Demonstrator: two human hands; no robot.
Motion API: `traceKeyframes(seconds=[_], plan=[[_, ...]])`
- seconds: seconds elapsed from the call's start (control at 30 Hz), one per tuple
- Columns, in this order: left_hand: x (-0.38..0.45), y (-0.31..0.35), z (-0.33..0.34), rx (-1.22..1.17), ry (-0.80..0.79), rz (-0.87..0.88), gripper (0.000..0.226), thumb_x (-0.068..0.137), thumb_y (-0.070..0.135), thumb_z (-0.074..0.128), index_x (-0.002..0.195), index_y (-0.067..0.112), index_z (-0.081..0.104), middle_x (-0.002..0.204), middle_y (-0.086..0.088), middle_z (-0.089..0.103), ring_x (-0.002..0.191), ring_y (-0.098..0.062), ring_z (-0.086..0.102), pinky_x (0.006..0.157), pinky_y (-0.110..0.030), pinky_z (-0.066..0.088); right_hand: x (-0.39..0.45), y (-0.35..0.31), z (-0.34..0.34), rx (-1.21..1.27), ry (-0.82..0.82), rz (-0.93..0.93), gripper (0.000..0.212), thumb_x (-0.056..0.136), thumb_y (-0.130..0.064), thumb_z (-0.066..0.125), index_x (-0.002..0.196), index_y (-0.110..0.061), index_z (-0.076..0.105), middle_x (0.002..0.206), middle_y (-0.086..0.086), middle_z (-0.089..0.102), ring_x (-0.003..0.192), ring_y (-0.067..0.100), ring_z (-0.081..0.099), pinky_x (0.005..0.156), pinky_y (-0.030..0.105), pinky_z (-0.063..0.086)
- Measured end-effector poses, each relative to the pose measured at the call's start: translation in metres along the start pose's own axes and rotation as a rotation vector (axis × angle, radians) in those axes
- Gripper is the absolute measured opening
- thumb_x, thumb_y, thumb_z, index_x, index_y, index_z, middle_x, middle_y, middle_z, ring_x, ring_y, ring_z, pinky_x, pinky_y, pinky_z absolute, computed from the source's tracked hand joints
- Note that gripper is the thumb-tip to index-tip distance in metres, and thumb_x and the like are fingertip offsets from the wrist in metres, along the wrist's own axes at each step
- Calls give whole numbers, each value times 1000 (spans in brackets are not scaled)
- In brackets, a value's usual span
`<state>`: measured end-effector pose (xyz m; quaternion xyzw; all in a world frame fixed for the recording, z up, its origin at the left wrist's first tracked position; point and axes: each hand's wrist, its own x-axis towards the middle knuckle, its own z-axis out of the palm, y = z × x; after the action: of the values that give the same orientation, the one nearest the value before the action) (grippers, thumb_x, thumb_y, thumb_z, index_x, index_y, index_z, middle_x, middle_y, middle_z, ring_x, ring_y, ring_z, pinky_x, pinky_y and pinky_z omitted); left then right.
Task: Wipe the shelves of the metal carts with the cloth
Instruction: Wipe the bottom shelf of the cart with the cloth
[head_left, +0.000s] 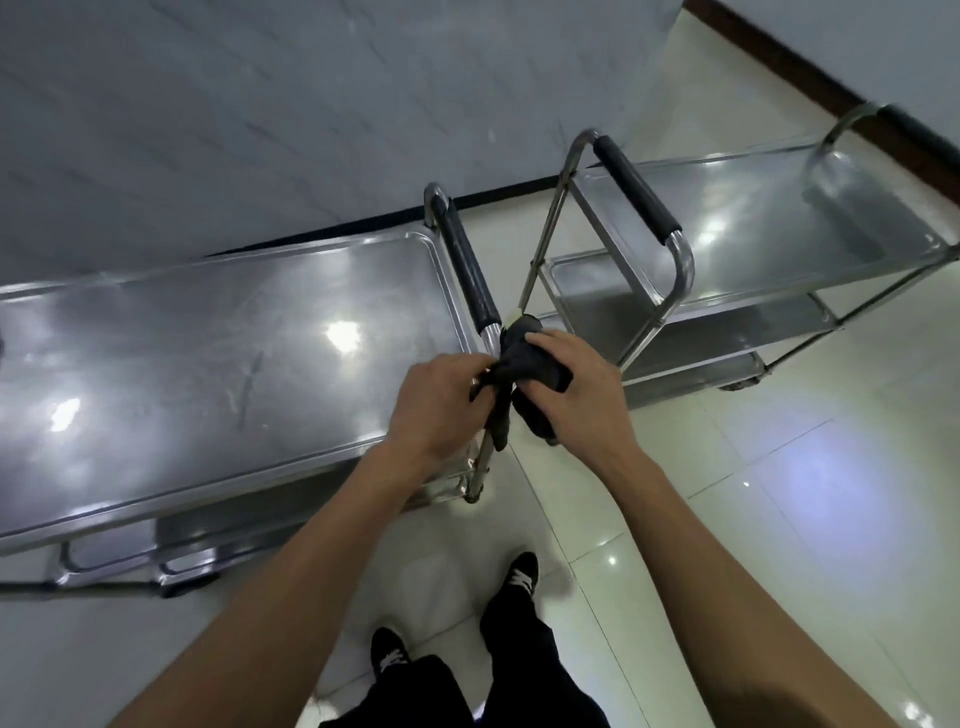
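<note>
We find the dark cloth (524, 364) bunched between both hands, held above the gap between the two carts. The left hand (436, 400) pinches one hanging end; the right hand (576, 395) grasps the bulk. The left metal cart (208, 353) lies just beside, the right metal cart (753, 234) a little further off.

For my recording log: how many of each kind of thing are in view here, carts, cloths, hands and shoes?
Metal carts: 2, left cart and right cart
Dark cloth: 1, held in both hands
Hands: 2, left hand, right hand
Shoes: 2, and
Total: 7
</note>
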<state>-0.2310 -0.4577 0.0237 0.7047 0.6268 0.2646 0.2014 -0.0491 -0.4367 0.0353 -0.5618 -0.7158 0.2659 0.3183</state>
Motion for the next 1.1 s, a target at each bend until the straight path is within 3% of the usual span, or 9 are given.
traceKeyframes(seconds=[0.2,0.4,0.57,0.87,0.97,1.1], plan=[[54,13,-6,120,128,-76,19,89,21,68,107,20,72,95,1,74,87,-24,65,80,-42,54,75,24,-10,40,-98,-126,51,82,-19,76,131,-23,63,132,-5,62,119,7,54,108,26,40],[99,0,-24,310,222,-108,16,86,19,68,100,15,73,87,-3,72,80,-29,63,75,-45,50,140,28,-2,61,-253,-220,52,86,-21,75,136,-22,60,137,-4,58,125,14,52,113,34,39],[145,-24,-21,409,181,-188,15,89,21,61,98,15,71,87,-3,68,84,-30,60,78,-45,45,194,35,22,36,-293,-231,51,85,-14,73,135,-14,61,138,3,58,127,21,52,113,41,39],[190,-76,14,395,47,-284,20,95,26,52,107,21,67,96,0,65,95,-24,56,86,-38,41,243,73,76,2,-413,-108,50,86,-7,67,135,-18,60,146,2,52,135,21,46,116,43,35],[188,-84,23,329,-39,-300,21,94,26,53,110,20,65,100,0,65,96,-24,57,87,-41,45,239,83,85,36,-481,-52,51,89,-8,63,138,-22,58,152,-1,45,141,16,41,120,38,31],[190,-85,25,284,-59,-310,29,87,29,56,113,20,63,102,-1,64,95,-25,57,84,-41,47,239,84,86,58,-485,-26,54,85,-18,56,139,-23,57,156,-1,40,143,13,37,119,23,24]])
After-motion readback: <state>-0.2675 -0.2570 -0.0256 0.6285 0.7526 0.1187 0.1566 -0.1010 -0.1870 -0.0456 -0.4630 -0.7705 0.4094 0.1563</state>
